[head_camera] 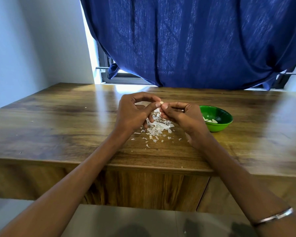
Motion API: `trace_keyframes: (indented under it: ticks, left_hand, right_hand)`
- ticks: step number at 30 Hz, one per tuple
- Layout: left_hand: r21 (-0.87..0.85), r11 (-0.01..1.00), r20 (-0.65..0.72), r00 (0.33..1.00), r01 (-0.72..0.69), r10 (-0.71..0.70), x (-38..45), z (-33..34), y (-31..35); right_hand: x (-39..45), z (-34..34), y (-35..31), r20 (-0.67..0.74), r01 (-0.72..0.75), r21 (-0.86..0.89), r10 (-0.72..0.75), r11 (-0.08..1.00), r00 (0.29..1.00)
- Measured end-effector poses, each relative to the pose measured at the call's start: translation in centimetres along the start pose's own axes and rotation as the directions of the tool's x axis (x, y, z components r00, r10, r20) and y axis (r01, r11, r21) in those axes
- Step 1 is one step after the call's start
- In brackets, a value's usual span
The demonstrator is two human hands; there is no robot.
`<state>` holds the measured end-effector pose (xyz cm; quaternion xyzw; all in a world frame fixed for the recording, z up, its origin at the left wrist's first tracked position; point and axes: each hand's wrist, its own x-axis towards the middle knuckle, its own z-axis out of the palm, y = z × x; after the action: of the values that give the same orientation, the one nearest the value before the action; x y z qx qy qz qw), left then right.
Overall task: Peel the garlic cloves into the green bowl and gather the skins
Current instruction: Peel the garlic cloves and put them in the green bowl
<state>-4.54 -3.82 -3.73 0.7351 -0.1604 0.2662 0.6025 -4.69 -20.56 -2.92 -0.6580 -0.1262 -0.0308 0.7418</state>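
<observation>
A small pale garlic clove [161, 102] is pinched between the fingertips of both hands above the table. My left hand [135, 113] holds it from the left with thumb and forefinger. My right hand [181, 115] pinches it from the right, a ring on one finger. Directly below the hands lies a loose pile of white garlic skins [156, 128], with scattered flakes toward the front. The green bowl [217, 124] stands just right of my right hand and holds several peeled cloves [211, 120].
The wooden table [58, 127] runs to a front edge close to me, with a drawer panel under it. A blue curtain [195, 40] hangs behind the far edge. A white wall stands at the left.
</observation>
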Motion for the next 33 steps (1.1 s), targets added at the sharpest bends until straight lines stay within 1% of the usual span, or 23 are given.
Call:
trace_keyframes:
  ticks: [4,8,11,14,17,19,21,23,24,26,29,31,33]
  left_hand:
    - [0.000,1.000,-0.036,0.999,-0.002,0.002,-0.1,0.0,0.0]
    - [0.010,1.000,-0.053,0.998,0.024,-0.023,-0.1,0.0,0.1]
    - [0.085,0.996,-0.089,0.996,0.032,-0.025,0.0,-0.1,-0.2]
    - [0.229,0.973,-0.064,0.997,-0.036,0.052,-0.1,-0.2,-0.8]
    - [0.411,0.897,0.027,0.986,-0.159,0.162,-0.1,-0.4,-1.3]
    - [0.499,0.846,0.044,0.980,-0.189,0.192,0.0,-0.3,-1.6]
    - [0.529,0.829,0.035,0.980,-0.183,0.194,0.0,-0.3,-1.5]
    - [0.536,0.824,0.025,0.979,-0.184,0.202,-0.1,-0.3,-1.2]
    - [0.537,0.823,0.023,0.978,-0.185,0.205,-0.1,-0.4,-1.2]
    - [0.539,0.823,0.020,0.979,-0.181,0.202,0.0,-0.4,-1.3]
    - [0.540,0.821,0.020,0.978,-0.183,0.205,0.1,-0.3,-1.5]
    - [0.540,0.821,0.019,0.978,-0.186,0.209,0.1,-0.3,-1.5]
    - [0.538,0.823,0.016,0.979,-0.180,0.203,0.1,-0.3,-1.5]
  right_hand:
    - [-0.2,-0.1,-0.2,-0.054,0.027,0.021,-0.025,0.999,0.998]
    - [-0.4,-0.1,-0.3,-0.055,0.044,0.036,-0.042,0.998,0.998]
    - [-0.4,0.0,-0.4,-0.051,0.063,0.035,-0.061,0.997,0.997]
    - [-0.6,-0.3,-0.4,-0.062,0.103,-0.053,-0.106,0.993,0.992]
    - [-1.1,-1.5,-1.1,-0.078,0.152,-0.256,-0.177,0.955,0.981]
    - [-1.4,-3.1,-2.2,-0.094,0.185,-0.411,-0.243,0.893,0.965]
    - [-1.5,-5.3,-3.6,-0.115,0.206,-0.548,-0.317,0.811,0.942]
    - [-1.2,-7.9,-5.0,-0.106,0.193,-0.697,-0.365,0.691,0.925]
    - [-1.0,-9.1,-5.4,-0.088,0.167,-0.769,-0.361,0.617,0.929]
    - [-0.4,-11.3,-6.1,-0.049,0.096,-0.875,-0.285,0.474,0.957]
    - [0.3,-12.9,-6.3,-0.032,0.022,-0.948,-0.164,0.316,0.986]
    - [0.7,-13.3,-6.3,-0.006,0.029,-0.968,-0.139,0.248,0.990]
    - [1.0,-13.3,-6.2,0.022,0.051,-0.972,-0.127,0.230,0.992]
